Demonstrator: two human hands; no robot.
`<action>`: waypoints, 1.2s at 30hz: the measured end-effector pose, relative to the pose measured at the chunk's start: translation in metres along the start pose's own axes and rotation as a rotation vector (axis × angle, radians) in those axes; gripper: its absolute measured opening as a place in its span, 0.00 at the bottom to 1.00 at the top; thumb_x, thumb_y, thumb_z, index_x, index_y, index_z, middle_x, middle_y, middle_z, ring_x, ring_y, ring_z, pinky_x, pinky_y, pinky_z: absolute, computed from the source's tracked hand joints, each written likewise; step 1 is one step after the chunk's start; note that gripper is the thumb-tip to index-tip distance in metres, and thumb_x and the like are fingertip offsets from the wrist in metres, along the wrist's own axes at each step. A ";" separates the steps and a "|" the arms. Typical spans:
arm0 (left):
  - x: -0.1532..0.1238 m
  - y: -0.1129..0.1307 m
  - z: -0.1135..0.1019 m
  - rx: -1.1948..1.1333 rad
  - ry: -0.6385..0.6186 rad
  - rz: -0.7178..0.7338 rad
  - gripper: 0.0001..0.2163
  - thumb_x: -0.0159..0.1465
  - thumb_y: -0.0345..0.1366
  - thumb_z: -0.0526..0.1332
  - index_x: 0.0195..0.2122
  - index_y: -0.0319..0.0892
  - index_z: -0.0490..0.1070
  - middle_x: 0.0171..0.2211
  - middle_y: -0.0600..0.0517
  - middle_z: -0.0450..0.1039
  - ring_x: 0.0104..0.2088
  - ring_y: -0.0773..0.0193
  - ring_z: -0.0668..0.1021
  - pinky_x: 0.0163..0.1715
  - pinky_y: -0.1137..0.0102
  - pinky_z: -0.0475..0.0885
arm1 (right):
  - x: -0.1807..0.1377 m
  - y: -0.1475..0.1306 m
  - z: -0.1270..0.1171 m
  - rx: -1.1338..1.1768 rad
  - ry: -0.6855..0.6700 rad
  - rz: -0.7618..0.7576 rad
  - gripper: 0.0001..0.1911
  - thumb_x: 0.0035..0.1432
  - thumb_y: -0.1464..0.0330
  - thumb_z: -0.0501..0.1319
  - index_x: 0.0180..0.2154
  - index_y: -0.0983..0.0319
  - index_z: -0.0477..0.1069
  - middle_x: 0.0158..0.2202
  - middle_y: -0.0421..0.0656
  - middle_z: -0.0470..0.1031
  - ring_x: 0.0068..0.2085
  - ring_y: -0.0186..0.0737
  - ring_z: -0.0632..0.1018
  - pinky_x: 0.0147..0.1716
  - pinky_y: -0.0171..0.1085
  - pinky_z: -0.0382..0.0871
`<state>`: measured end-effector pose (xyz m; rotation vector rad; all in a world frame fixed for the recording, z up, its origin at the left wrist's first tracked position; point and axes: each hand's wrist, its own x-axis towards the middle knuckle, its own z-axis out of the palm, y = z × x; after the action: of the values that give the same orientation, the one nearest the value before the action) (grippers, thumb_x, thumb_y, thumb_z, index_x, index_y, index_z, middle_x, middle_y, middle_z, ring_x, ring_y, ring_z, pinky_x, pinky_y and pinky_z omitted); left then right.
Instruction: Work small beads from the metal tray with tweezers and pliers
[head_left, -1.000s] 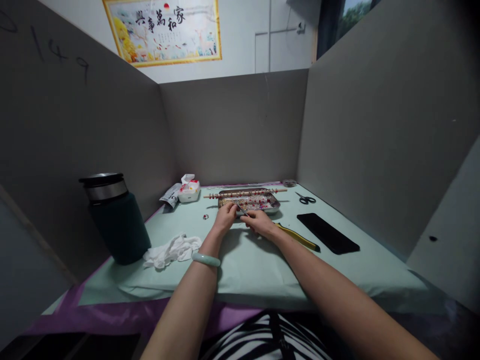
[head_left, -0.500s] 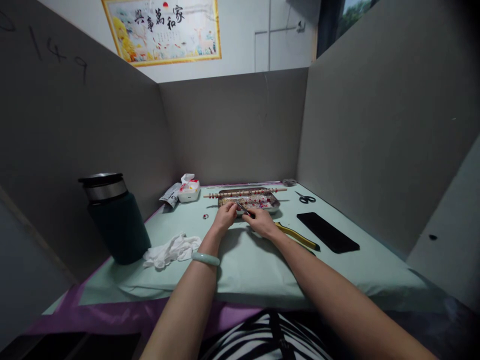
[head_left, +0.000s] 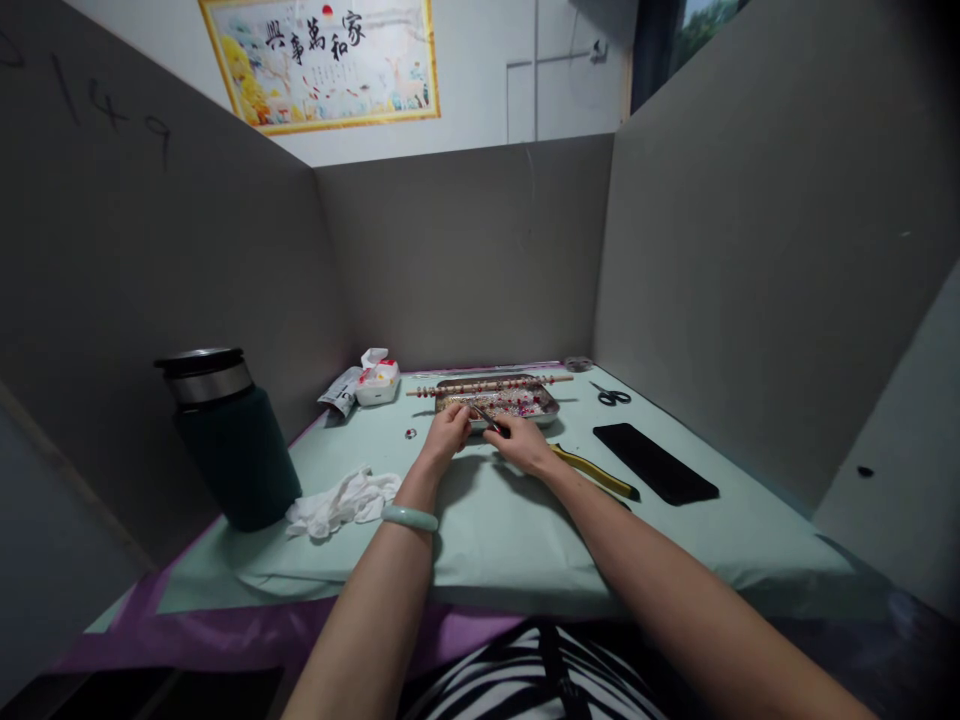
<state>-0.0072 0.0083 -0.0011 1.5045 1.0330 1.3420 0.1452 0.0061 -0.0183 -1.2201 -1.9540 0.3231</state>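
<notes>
My right hand [head_left: 519, 443] is closed on a pair of small pliers [head_left: 493, 424] with dark handles, their tips pointing left toward my other hand. With its fingers pinched, my left hand [head_left: 448, 432] meets those tips; whatever it holds is too small to make out. Just beyond both hands is a metal tray [head_left: 553, 414] of mixed small beads [head_left: 517, 402]. Across the tray lies a thin wooden stick [head_left: 525, 381] strung with several small beaded rings. One small ring with a red bead [head_left: 410, 434] rests on the cloth left of my left hand.
Yellow-handled pliers [head_left: 596, 472] lie beside my right forearm, near a black flat pad [head_left: 654, 464] and scissors [head_left: 613, 396]. To the left are a dark green bottle [head_left: 236, 450], a crumpled white cloth [head_left: 345, 503] and a white box [head_left: 379, 383]. Grey partitions [head_left: 465, 260] enclose the table.
Both hands stay almost in place, with the pliers still held against the left fingertips. The whole view has shifted very slightly.
</notes>
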 end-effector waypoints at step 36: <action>-0.006 0.008 -0.004 -0.193 -0.183 -0.022 0.16 0.55 0.50 0.59 0.28 0.41 0.61 0.13 0.63 0.46 0.13 0.77 0.49 0.13 0.77 0.44 | -0.001 -0.005 -0.015 0.479 -0.293 -0.011 0.14 0.53 0.62 0.55 0.28 0.66 0.70 0.19 0.36 0.61 0.22 0.29 0.61 0.22 0.30 0.53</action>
<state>-0.0116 0.0010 0.0047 1.4367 0.7803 1.2264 0.1529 -0.0002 -0.0063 -0.8822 -1.9645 0.9490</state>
